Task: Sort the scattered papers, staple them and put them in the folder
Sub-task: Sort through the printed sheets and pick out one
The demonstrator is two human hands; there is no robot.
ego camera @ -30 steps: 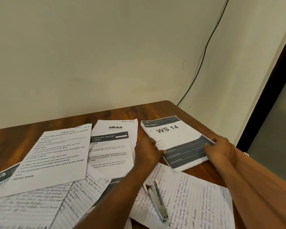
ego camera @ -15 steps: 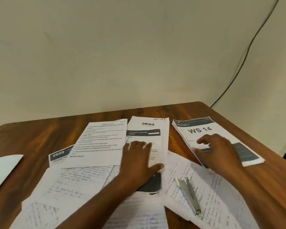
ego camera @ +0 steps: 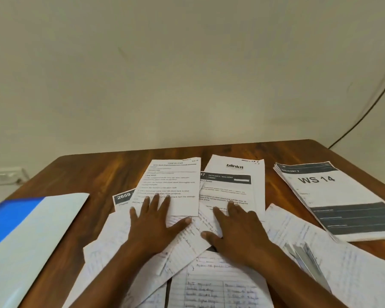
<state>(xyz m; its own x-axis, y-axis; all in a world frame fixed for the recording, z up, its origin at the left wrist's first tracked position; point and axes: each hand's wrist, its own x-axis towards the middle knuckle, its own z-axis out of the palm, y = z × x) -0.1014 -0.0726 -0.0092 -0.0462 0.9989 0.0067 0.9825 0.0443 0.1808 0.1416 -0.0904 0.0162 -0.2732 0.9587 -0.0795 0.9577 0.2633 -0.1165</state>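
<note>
Scattered papers cover the middle of the wooden table (ego camera: 93,172). My left hand (ego camera: 152,221) lies flat with spread fingers on a printed task sheet (ego camera: 173,181) and the handwritten pages (ego camera: 178,247) under it. My right hand (ego camera: 236,230) lies flat on the "blinkit" printed sheet (ego camera: 233,185). A neat stack topped by the "WS 14" sheet (ego camera: 333,196) sits at the right. The metal stapler (ego camera: 307,261) rests on a handwritten page at the lower right. A blue and white folder (ego camera: 29,236) lies at the left.
A "2659" sheet (ego camera: 123,197) peeks out under the task sheet. A black cable (ego camera: 365,112) runs down the wall at the right. A white socket strip (ego camera: 2,175) is on the wall at the far left. The table's far edge meets the wall.
My right hand left the "WS 14" stack and came down on the "blinkit" sheet. My left hand shifted left onto the task sheet. The view swung left, bringing the folder in.
</note>
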